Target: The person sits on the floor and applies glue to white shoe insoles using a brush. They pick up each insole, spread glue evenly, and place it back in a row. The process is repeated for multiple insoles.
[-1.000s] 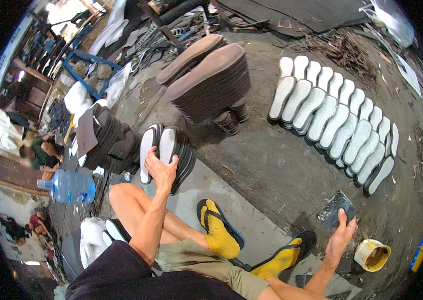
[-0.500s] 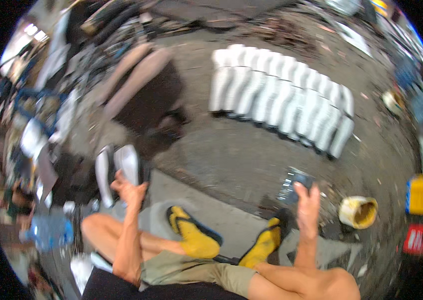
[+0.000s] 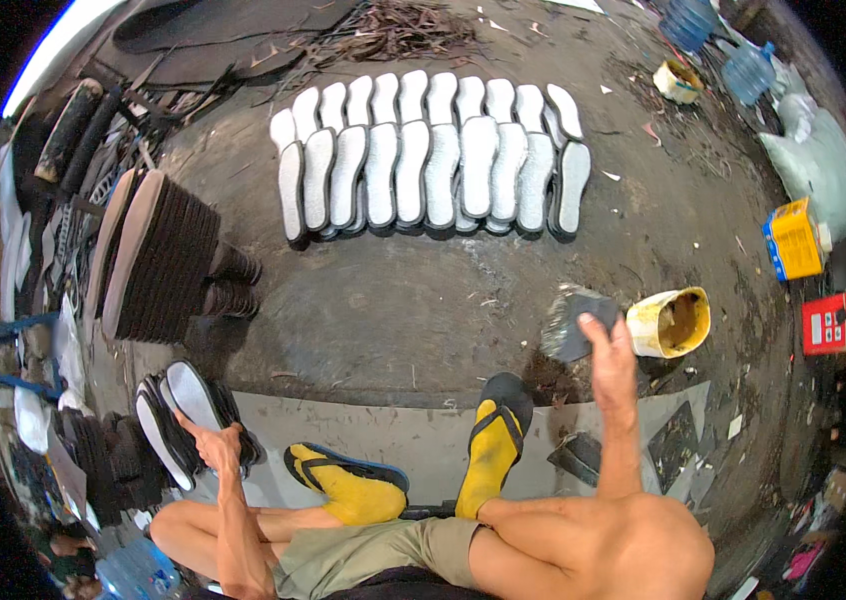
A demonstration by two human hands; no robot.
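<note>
At the left, my left hand [image 3: 211, 442] is closed around the near part of a stack of dark shoe soles with white tops [image 3: 195, 393]. Another white-topped sole [image 3: 161, 430] leans beside that stack. On the right, my right hand [image 3: 611, 355] grips a dark, flat, squarish pad [image 3: 573, 318] with a pale, bristly edge. Its exact kind is unclear. The pad is just above the floor, left of a yellow-stained white bucket [image 3: 648, 325] lying tipped with its mouth to the right. Ahead, white-topped soles [image 3: 440, 165] lie in two overlapping rows.
Tall stacks of brown-topped soles [image 3: 148, 260] stand at the left. A grey sheet [image 3: 328, 415] lies under my feet in yellow socks and flip-flops. At the right are a yellow box [image 3: 793, 240], a red box [image 3: 829, 323] and a pale sack [image 3: 813, 165]. Dark scraps [image 3: 398, 32] lie far ahead.
The view has swung to the right and sharpened, so the sole rows appear further left. My right hand, with the pad, is closer to the bucket. My left hand stays on the soles.
</note>
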